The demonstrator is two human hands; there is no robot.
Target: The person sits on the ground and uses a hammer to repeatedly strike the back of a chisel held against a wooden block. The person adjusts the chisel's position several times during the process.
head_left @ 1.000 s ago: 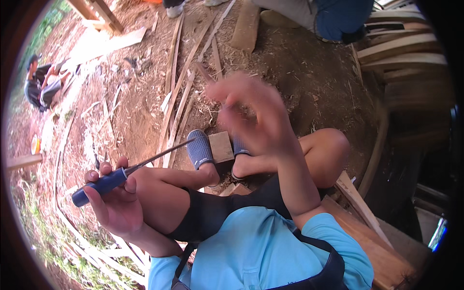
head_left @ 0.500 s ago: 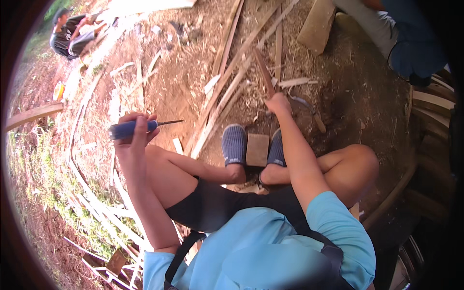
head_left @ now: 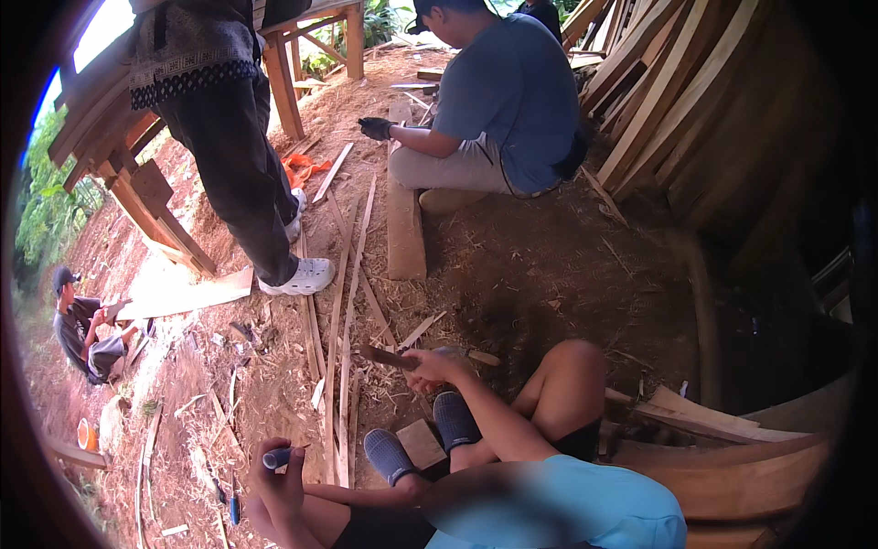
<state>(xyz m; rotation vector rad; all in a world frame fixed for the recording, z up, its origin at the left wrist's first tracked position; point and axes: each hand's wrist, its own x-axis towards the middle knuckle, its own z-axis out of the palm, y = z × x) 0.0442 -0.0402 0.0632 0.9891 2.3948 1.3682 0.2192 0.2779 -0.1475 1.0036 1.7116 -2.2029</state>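
Note:
In my left hand [head_left: 280, 485], at the lower left, the fingers are closed round a blue-handled tool [head_left: 277, 457]. Its handle end faces up, and its thin pointed shaft hardly shows. My right hand [head_left: 433, 368] grips a dark brown wooden stick [head_left: 388, 357] that points left over the ground. Just beyond that hand lies a tool with a light wooden handle [head_left: 484, 358], partly hidden. Between my two blue clogs [head_left: 390, 455] stands a small wooden block [head_left: 422, 446]. My hands are well apart.
Long wooden strips [head_left: 350, 320] lie ahead among shavings. A person in a blue shirt [head_left: 512, 101] sits on a thick plank [head_left: 405, 238]; another in dark trousers [head_left: 219, 156] stands by a wooden bench [head_left: 155, 215]. Boards [head_left: 672, 87] lean at right. Another blue-handled tool [head_left: 235, 510] lies at lower left.
My view has swung up and to the right, bringing the other people and the bench into sight. Both hands keep their hold; the stick now points more to the left.

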